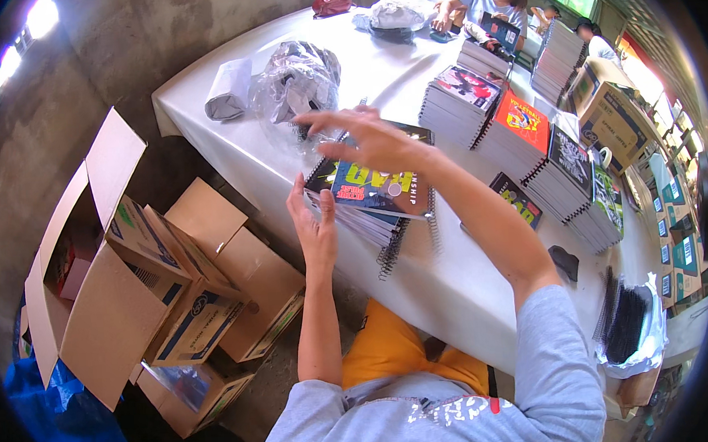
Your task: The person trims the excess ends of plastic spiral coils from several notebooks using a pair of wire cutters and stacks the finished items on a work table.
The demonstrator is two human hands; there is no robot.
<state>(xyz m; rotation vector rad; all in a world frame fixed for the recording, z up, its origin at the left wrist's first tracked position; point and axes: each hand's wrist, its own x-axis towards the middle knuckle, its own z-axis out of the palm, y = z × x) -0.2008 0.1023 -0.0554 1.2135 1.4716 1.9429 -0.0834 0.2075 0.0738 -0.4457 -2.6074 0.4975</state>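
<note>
A stack of spiral notebooks (pixel 376 192) lies on the white-covered table in front of me, their wire coils and edges unevenly lined up. My left hand (pixel 316 227) is upright at the stack's left side, its fingers extended and its palm by the notebooks. Above the stack's far part reaches my right hand (pixel 374 144), slightly blurred, with the fingers stretched out and apart and nothing seen in them. Clear plastic (pixel 281 137) lies just beyond the fingers. A single dark notebook with a green design (pixel 517 200) rests to the right of the stack, partly behind my right forearm.
Tall notebook stacks (pixel 555 166) stand along the table's right. A crumpled plastic bag (pixel 302 76) and a white roll (pixel 229 90) lie at the far left. Open cardboard boxes (pixel 119 313) crowd the floor to my left. Black coils (pixel 623 319) sit at right. Another person (pixel 491 10) works at the far end.
</note>
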